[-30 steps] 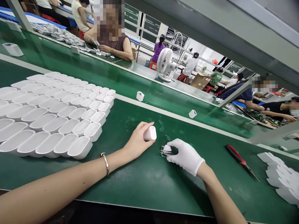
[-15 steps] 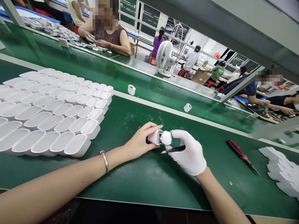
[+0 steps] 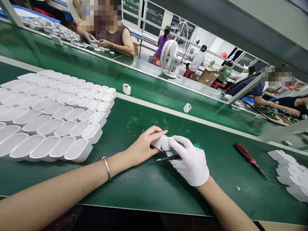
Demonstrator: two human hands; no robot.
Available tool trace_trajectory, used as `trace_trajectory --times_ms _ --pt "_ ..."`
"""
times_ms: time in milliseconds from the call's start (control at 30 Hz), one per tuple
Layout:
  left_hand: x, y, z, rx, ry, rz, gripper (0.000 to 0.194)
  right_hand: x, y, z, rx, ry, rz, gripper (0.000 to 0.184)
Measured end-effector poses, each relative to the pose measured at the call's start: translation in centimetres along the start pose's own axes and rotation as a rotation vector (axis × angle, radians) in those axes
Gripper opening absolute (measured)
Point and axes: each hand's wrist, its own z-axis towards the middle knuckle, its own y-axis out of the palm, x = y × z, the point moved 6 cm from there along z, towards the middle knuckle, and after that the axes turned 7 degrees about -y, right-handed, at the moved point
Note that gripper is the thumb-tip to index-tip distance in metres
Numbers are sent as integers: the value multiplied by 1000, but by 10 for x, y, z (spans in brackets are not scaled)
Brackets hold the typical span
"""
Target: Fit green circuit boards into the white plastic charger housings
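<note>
My bare left hand [image 3: 144,144] is closed round a small white plastic shell [image 3: 160,143] low over the green mat [image 3: 149,183]. My right hand [image 3: 191,158], in a white glove, presses a white end piece against the shell's open end with thumb and forefinger. The same hand also carries thin black tweezers [image 3: 168,158], whose tip points left under the shell. The two white parts touch, and my fingers cover most of both.
Rows of empty white oval shells [image 3: 53,112] fill the mat at left. Red-handled cutters [image 3: 250,159] lie at right, near a pile of white parts [image 3: 291,176]. Two small white units [image 3: 126,89] [image 3: 187,107] sit on the belt beyond. A fan [image 3: 169,59] and other seated people are farther back.
My right hand lifted the white end piece from the mat, brought it to the shell in my left hand and pushed it in; the green board seen between them half a second ago is now hidden.
</note>
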Motion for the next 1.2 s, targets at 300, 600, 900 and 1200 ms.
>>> trace_trajectory --times_ms 300,600,900,1200 --pt "11 -2 -1 24 93 -56 50 13 6 -4 126 -85 534 57" --pt "11 -5 -2 71 136 -11 54 6 -3 -1 114 -161 98 28" --pt "12 -4 -3 81 165 9 60 6 3 -2 -57 -68 275 49" --pt "20 -7 -8 140 318 7 63 0 -4 -2 113 -215 201 43"
